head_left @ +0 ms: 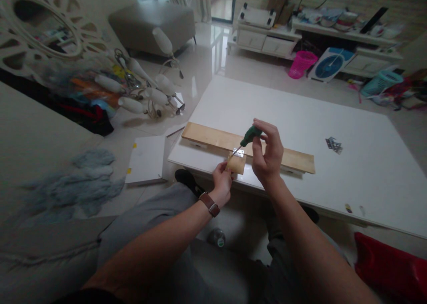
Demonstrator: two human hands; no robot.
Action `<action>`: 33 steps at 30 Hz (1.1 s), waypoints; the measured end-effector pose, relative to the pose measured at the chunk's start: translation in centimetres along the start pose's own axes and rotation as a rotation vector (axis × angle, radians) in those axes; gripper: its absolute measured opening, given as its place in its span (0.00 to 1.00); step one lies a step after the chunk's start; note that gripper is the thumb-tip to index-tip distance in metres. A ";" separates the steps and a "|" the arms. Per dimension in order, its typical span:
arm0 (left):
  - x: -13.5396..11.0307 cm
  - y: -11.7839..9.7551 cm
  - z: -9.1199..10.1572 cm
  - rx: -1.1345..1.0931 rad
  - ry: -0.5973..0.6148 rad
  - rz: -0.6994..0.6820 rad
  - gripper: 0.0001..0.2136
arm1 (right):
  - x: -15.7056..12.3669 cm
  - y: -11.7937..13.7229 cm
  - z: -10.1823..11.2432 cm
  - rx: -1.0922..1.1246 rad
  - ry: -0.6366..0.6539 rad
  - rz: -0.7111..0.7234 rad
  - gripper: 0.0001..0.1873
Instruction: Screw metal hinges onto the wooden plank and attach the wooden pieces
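My right hand [267,147] is closed around the green handle of a screwdriver [250,136], its shaft slanting down and to the left. The tip reaches a small metal hinge [238,152] that lies where a long wooden board [213,138] meets a small wooden block [236,164]. With its fingers at the block's left edge, my left hand [223,177] grips the block. The long board lies across the white table [336,130], raised slightly on something beneath it. Any screw under the tip is too small to make out.
Several loose metal hinges [333,144] lie on the table to the right. A white box [146,160] rests on the floor at left, near a lamp with several white shades [156,95]. A red object [388,264] is at lower right. A pink basket [302,64] stands beyond the table.
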State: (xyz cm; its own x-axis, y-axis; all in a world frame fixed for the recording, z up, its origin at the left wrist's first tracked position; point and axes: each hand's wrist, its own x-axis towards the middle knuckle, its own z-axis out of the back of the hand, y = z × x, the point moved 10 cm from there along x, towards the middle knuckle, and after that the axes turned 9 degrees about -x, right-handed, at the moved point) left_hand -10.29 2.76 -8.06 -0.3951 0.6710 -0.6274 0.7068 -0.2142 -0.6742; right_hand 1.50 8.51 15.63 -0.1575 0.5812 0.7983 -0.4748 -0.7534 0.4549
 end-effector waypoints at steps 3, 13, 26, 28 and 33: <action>0.0 0.0 0.0 -0.002 -0.002 0.002 0.14 | 0.0 0.0 0.2 -0.019 -0.019 0.011 0.22; 0.0 -0.1 -0.1 -0.004 0.012 -0.012 0.13 | 0.0 0.0 0.3 -0.043 -0.015 -0.004 0.22; 0.0 0.0 0.0 -0.007 0.002 0.003 0.13 | 0.1 0.2 0.7 -0.083 -0.056 0.009 0.19; 0.0 0.0 0.0 -0.007 0.005 0.003 0.13 | 0.1 0.2 0.4 -0.034 -0.027 0.008 0.21; 0.0 0.1 0.1 -0.008 0.006 -0.004 0.13 | -0.1 -0.2 0.3 -0.055 -0.028 -0.009 0.20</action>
State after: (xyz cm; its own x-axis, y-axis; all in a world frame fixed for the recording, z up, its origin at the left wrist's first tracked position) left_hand -10.29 2.69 -8.11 -0.3944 0.6761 -0.6224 0.7098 -0.2061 -0.6735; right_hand 1.83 8.54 15.60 -0.1288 0.5784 0.8055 -0.5229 -0.7298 0.4404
